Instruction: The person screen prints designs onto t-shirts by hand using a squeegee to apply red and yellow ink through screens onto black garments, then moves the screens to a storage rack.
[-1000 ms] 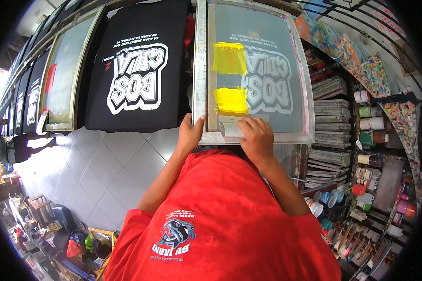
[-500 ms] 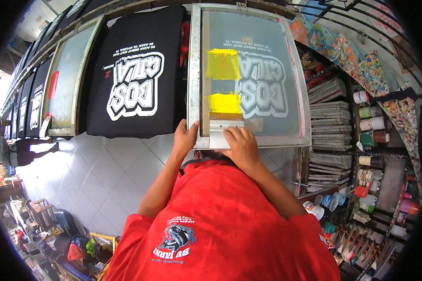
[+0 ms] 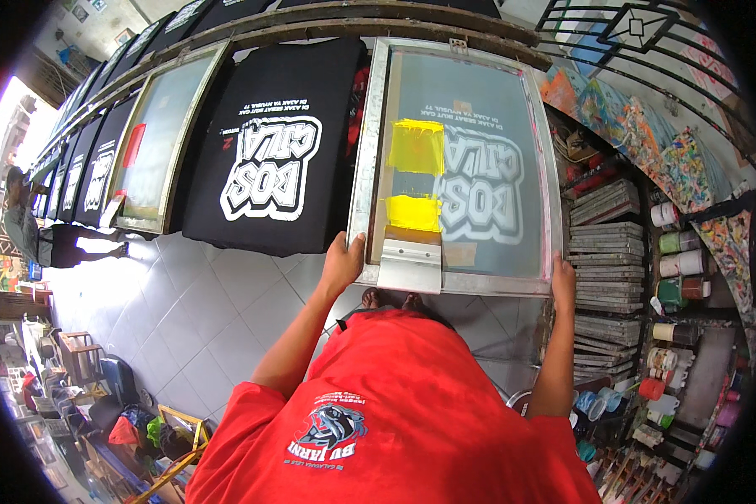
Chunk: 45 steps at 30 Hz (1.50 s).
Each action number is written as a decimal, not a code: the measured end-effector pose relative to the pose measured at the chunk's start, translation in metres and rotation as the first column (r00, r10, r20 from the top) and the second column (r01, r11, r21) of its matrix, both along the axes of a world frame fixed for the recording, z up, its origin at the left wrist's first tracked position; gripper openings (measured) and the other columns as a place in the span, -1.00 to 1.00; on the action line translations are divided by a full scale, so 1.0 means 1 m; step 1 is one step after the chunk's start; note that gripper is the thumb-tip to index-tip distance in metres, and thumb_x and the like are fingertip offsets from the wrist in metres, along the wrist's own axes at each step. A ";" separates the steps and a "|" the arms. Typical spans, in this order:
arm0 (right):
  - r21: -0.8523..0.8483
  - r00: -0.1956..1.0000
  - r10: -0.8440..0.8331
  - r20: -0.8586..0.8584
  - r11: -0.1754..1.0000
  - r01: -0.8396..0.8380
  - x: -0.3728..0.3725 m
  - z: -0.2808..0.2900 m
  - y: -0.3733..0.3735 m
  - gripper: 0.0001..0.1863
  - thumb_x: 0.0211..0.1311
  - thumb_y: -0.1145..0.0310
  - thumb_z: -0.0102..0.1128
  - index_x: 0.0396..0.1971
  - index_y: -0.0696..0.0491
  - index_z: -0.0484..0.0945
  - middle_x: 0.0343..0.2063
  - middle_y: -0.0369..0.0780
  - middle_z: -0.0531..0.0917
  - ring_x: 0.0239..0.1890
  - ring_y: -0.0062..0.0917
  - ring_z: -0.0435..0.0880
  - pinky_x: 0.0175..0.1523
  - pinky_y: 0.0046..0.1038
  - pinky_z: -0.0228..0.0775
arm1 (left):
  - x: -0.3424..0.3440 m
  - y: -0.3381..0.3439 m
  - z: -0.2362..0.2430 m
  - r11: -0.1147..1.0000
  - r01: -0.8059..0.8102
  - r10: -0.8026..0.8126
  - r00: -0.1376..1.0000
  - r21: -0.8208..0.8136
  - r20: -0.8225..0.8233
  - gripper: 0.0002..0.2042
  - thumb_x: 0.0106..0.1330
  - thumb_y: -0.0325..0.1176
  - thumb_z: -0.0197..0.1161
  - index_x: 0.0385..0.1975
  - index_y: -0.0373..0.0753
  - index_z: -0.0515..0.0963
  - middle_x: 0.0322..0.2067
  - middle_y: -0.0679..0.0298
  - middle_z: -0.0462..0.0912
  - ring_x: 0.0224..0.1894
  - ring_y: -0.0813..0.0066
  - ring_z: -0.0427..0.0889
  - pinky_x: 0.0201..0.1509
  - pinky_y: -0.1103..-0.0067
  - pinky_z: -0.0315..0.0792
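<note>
A silk-screen frame (image 3: 366,168) with a pale mesh lies in front of me, a white lettering print showing through it. Two patches of yellow ink (image 3: 417,149) mark the mesh's left part. At its near edge rests a metal squeegee (image 3: 410,265), its blade by the nearer patch and no hand on it. My left hand (image 3: 344,262) is closed on the frame's near left corner. On the near right corner my right hand (image 3: 564,281) is closed too. To the left lies a black T-shirt (image 3: 328,197) with a white print.
Another screen frame (image 3: 170,143) with a red patch stands further left, past it more black shirts (image 3: 102,172). Stacked frames (image 3: 606,277) fill a rack at right, beside shelves of paint pots (image 3: 679,265). A person (image 3: 27,223) stands at far left. Grey tiles (image 3: 227,294) cover the floor.
My right hand has let go of the squeegee and moved right to the frame's corner. The squeegee stays at the near edge. The whole view has shifted; my left hand keeps its hold.
</note>
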State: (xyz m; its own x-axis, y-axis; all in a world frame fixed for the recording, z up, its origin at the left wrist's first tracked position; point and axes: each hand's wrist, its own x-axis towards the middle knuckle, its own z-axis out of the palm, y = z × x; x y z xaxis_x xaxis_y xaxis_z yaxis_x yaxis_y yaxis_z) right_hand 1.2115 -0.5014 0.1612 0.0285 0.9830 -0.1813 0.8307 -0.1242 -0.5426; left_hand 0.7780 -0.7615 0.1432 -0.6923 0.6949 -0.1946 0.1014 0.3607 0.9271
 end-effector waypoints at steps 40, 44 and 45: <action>0.367 0.604 -0.762 -0.235 0.506 0.781 0.040 0.085 -0.474 -0.43 0.46 0.13 -0.30 -0.04 0.42 0.42 -0.09 0.12 0.53 -0.08 -0.19 0.50 0.06 -0.26 0.31 | 0.009 -0.060 0.114 0.616 0.788 -0.787 0.616 0.019 -0.033 -0.59 0.30 -0.05 0.13 -0.26 -0.38 0.37 -0.52 -0.17 0.56 -0.41 -0.16 0.59 -0.32 0.15 0.43; 0.281 0.758 -0.651 -0.055 0.718 0.637 0.069 0.072 -0.425 -0.38 0.47 0.04 -0.31 -0.11 0.42 0.44 -0.17 0.17 0.55 -0.14 -0.13 0.49 0.04 -0.25 0.29 | -0.011 -0.069 0.121 0.734 0.679 -0.679 0.733 -0.021 -0.046 -0.62 0.29 -0.09 0.17 -0.28 -0.38 0.41 -0.57 -0.13 0.53 -0.46 -0.10 0.57 -0.38 0.18 0.40; 0.254 0.758 -0.651 -0.047 0.726 0.639 0.062 0.070 -0.405 -0.38 0.47 0.04 -0.31 -0.11 0.41 0.44 -0.16 0.17 0.55 -0.13 -0.12 0.48 0.06 -0.25 0.28 | -0.022 -0.073 0.121 0.765 0.643 -0.644 0.763 -0.043 -0.055 -0.62 0.29 -0.10 0.18 -0.28 -0.38 0.42 -0.59 -0.11 0.52 -0.47 -0.08 0.57 -0.40 0.19 0.38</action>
State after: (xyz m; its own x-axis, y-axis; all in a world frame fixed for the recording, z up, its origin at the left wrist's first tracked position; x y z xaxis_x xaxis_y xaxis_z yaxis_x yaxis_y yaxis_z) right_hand 1.2740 -0.9061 0.2313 0.6739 0.7352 0.0731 0.6211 -0.5102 -0.5950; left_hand 0.7565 -0.8344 0.2638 -0.0947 0.9780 -0.1857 0.3737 0.2078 0.9040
